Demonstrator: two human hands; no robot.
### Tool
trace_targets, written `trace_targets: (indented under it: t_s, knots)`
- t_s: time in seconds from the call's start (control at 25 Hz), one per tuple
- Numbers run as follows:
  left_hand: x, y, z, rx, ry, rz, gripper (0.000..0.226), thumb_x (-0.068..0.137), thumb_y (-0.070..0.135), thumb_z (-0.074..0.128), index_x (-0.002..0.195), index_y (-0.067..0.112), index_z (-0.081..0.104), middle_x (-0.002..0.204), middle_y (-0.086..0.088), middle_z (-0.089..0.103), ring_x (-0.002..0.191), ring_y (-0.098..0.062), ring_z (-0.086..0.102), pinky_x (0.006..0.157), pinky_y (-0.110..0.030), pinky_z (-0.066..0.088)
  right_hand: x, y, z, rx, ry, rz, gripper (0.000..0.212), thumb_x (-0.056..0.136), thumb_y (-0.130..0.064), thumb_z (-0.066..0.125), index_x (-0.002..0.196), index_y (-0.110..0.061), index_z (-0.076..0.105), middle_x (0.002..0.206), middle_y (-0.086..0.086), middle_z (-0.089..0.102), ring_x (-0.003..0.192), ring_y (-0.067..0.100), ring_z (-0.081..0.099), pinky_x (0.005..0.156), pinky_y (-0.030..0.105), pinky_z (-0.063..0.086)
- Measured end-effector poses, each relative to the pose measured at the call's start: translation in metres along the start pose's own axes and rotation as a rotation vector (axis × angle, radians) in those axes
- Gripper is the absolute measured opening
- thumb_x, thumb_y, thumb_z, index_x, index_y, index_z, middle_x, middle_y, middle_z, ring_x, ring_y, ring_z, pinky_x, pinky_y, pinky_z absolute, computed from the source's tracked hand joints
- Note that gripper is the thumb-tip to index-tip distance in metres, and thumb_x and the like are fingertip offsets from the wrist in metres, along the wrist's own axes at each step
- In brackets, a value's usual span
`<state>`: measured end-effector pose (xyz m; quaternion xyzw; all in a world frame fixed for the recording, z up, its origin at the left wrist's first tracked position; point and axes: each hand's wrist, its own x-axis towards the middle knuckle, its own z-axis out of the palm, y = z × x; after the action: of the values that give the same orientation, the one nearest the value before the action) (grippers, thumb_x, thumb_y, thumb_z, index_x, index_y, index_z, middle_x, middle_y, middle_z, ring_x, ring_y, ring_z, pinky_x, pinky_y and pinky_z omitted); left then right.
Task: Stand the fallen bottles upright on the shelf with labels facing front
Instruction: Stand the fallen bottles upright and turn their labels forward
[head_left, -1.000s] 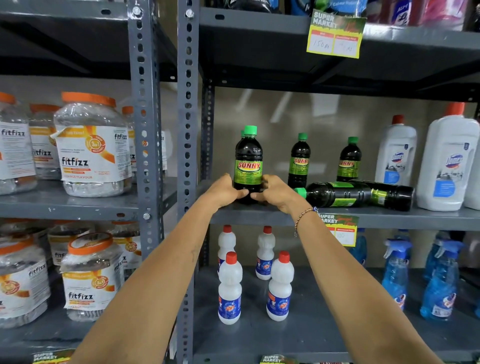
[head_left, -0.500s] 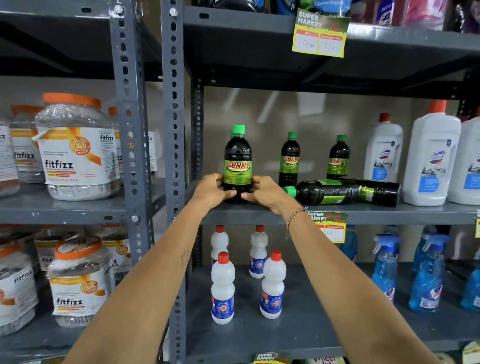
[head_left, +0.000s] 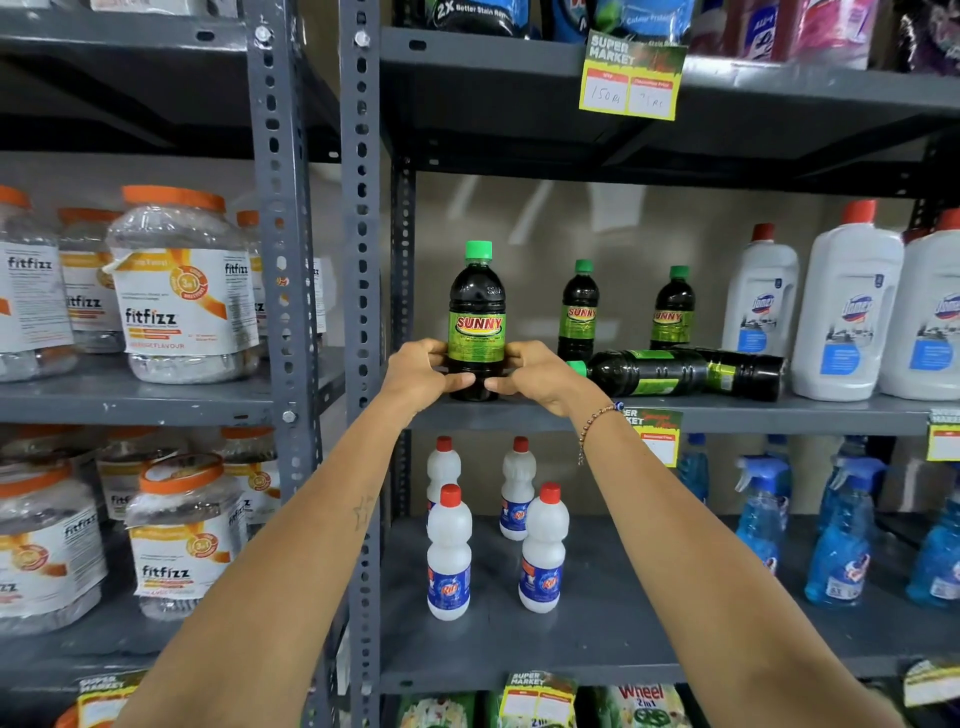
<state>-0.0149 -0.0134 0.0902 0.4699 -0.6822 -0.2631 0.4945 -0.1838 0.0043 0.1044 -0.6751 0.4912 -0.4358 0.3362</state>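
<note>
A dark Sunny bottle (head_left: 477, 312) with a green cap stands upright at the front left of the grey shelf (head_left: 727, 415), its label facing me. My left hand (head_left: 421, 370) grips its lower left side and my right hand (head_left: 540, 375) grips its lower right side. Two more Sunny bottles (head_left: 579, 312) (head_left: 674, 309) stand upright further back. To the right of my right hand, a fallen Sunny bottle (head_left: 649, 371) lies on its side with its cap pointing left. A second fallen bottle (head_left: 748, 371) lies behind it, partly hidden.
White cleaner jugs (head_left: 847, 317) stand at the shelf's right. Below are small white red-capped bottles (head_left: 449, 556) and blue spray bottles (head_left: 841, 535). Fitfizz jars (head_left: 182, 291) fill the left rack, beyond the grey uprights (head_left: 358, 260). A price tag (head_left: 654, 431) hangs on the shelf edge.
Both hands stay on the upright bottle's base. Its label has turned a little more squarely toward me. The view has shifted slightly.
</note>
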Motion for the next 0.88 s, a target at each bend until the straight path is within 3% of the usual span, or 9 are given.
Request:
trace_targets:
  t_s: [0.16, 0.36, 0.44, 0.52, 0.6, 0.68, 0.72, 0.8, 0.88]
  knots:
    - [-0.007, 0.002, -0.001, -0.023, -0.002, -0.005, 0.061, 0.072, 0.015, 0.082, 0.127, 0.008, 0.055, 0.122, -0.009, 0.065, 0.111, -0.019, 0.060, 0.101, -0.035, 0.045, -0.009, -0.002, 0.001, 0.006, -0.002, -0.003, 0.048, 0.086, 0.009, 0.060, 0.133, -0.001, 0.051, 0.127, 0.015, 0.061, 0.108, 0.017, 0.057, 0.091, 0.027, 0.047]
    - [-0.020, 0.002, 0.006, 0.009, 0.071, 0.029, 0.067, 0.076, 0.024, 0.079, 0.134, 0.006, 0.048, 0.130, -0.007, 0.058, 0.114, -0.019, 0.057, 0.098, -0.032, 0.045, -0.014, -0.002, -0.001, -0.014, -0.025, -0.002, 0.047, 0.087, 0.006, 0.060, 0.132, -0.003, 0.050, 0.122, 0.013, 0.063, 0.112, 0.021, 0.057, 0.098, 0.032, 0.046]
    - [-0.028, 0.002, 0.010, 0.039, 0.256, 0.155, 0.058, 0.077, 0.028, 0.077, 0.125, 0.006, 0.054, 0.120, -0.006, 0.060, 0.101, -0.016, 0.058, 0.088, -0.030, 0.047, -0.017, -0.003, -0.005, -0.051, 0.038, 0.012, 0.050, 0.088, 0.002, 0.061, 0.136, -0.001, 0.045, 0.115, 0.010, 0.064, 0.114, 0.022, 0.056, 0.096, 0.030, 0.045]
    - [-0.036, 0.002, 0.023, 0.096, 0.421, 0.395, 0.030, 0.085, 0.029, 0.069, 0.105, 0.009, 0.062, 0.101, -0.005, 0.062, 0.089, -0.015, 0.055, 0.080, -0.034, 0.049, -0.018, -0.002, -0.015, -0.115, 0.155, 0.001, 0.048, 0.088, -0.002, 0.062, 0.133, -0.002, 0.047, 0.112, 0.010, 0.064, 0.111, 0.020, 0.057, 0.088, 0.024, 0.046]
    - [-0.046, 0.009, 0.046, 0.187, 0.391, 0.568, 0.017, 0.093, 0.026, 0.058, 0.089, 0.009, 0.062, 0.088, -0.002, 0.057, 0.084, -0.017, 0.050, 0.076, -0.034, 0.043, -0.020, -0.002, -0.030, -0.144, 0.272, -0.058, 0.035, 0.086, -0.001, 0.064, 0.120, -0.003, 0.059, 0.090, 0.004, 0.066, 0.093, 0.013, 0.060, 0.080, 0.020, 0.045]
    - [-0.054, 0.014, 0.076, 0.284, 0.278, 0.670, 0.024, 0.097, 0.025, 0.049, 0.085, 0.007, 0.060, 0.083, -0.004, 0.055, 0.081, -0.020, 0.046, 0.073, -0.035, 0.039, -0.022, -0.003, -0.047, -0.151, 0.362, -0.107, 0.028, 0.083, 0.006, 0.060, 0.110, 0.000, 0.064, 0.075, 0.002, 0.065, 0.073, 0.002, 0.061, 0.077, 0.017, 0.047]
    - [-0.056, 0.016, 0.092, 0.337, 0.236, 0.698, 0.029, 0.098, 0.026, 0.043, 0.085, 0.006, 0.060, 0.084, -0.007, 0.055, 0.080, -0.023, 0.047, 0.072, -0.039, 0.040, -0.026, -0.003, -0.059, -0.181, 0.395, -0.115, 0.029, 0.082, 0.009, 0.057, 0.108, 0.001, 0.065, 0.079, 0.007, 0.068, 0.072, 0.001, 0.062, 0.076, 0.016, 0.049]
    - [-0.057, 0.018, 0.119, 0.452, 0.214, 0.697, 0.043, 0.099, 0.031, 0.028, 0.093, 0.005, 0.061, 0.091, -0.011, 0.058, 0.082, -0.028, 0.049, 0.071, -0.044, 0.043, -0.032, 0.000, -0.082, -0.333, 0.432, -0.121, 0.036, 0.080, 0.011, 0.052, 0.109, -0.001, 0.067, 0.101, 0.015, 0.071, 0.094, 0.013, 0.066, 0.086, 0.021, 0.050]
    - [-0.054, 0.017, 0.136, 0.519, 0.221, 0.646, 0.050, 0.098, 0.034, 0.021, 0.107, 0.004, 0.060, 0.104, -0.011, 0.060, 0.092, -0.030, 0.053, 0.079, -0.042, 0.044, -0.040, 0.008, -0.108, -0.526, 0.416, -0.077, 0.045, 0.078, 0.010, 0.052, 0.117, -0.009, 0.065, 0.120, 0.011, 0.066, 0.114, 0.022, 0.060, 0.097, 0.028, 0.047]
